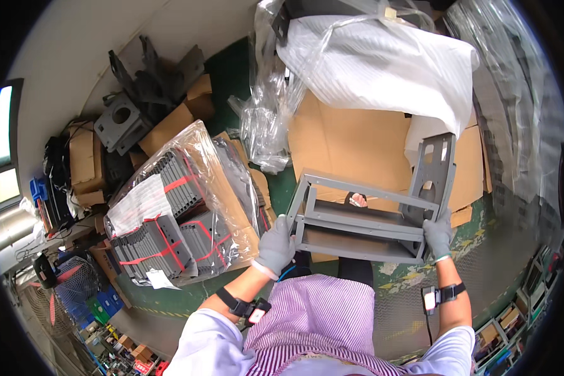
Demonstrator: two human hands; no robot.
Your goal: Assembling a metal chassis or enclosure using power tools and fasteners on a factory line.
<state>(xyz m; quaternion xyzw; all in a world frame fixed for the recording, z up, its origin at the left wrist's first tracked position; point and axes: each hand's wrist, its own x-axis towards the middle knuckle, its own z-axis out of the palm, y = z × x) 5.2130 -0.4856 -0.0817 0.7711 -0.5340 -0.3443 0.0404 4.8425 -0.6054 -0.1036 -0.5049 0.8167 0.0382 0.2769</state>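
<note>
My left hand point(274, 248), in a grey glove, is closed around the left end of a dark grey metal frame point(357, 243). On the opposite side my right hand point(438, 235), also gloved in grey, grips the right end. The frame is box-like, with long rails, flat panels and a tall plate with cut-outs point(433, 164) rising at its right. It is held level in front of my striped apron, above the near edge of a brown cardboard sheet point(344, 135). Part of my foot shows through the frame's opening. My fingertips are partly hidden behind the metal.
White foam sheeting point(382, 62) covers the far side of the cardboard. To the left, bundled grey metal parts point(182, 182) with red straps sit under clear plastic. Crumpled plastic film point(266, 135) lies between them. A wrapped stack point(507, 94) stands right; a fan point(59, 282) is far left.
</note>
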